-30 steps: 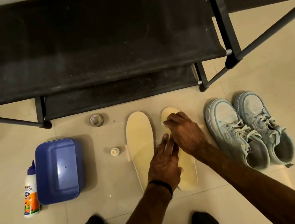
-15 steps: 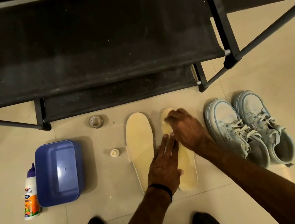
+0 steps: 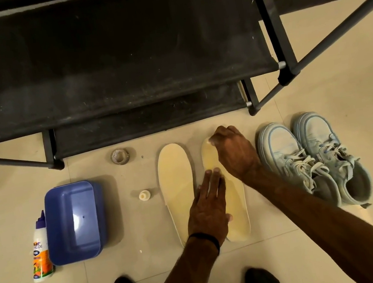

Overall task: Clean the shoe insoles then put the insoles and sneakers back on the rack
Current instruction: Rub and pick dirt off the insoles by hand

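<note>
Two insoles lie lengthwise toward the rack (image 3: 122, 66); my left hand (image 3: 208, 210) presses flat on the right insole (image 3: 237, 208), my right hand (image 3: 235, 153) curled at its toe, contents hidden.

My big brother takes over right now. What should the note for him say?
Left hand: flat, fingers straight, pressing the right insole to the floor.
Right hand: fingers curled at that insole's toe end; whether it holds a cloth I cannot tell.
Left insole lies beside it, untouched. Sneakers stand on the floor to the right, insoles out.
Rack: shelves bare.
Left: finish cleaning both insoles, then put insoles and sneakers back on the rack.
</note>
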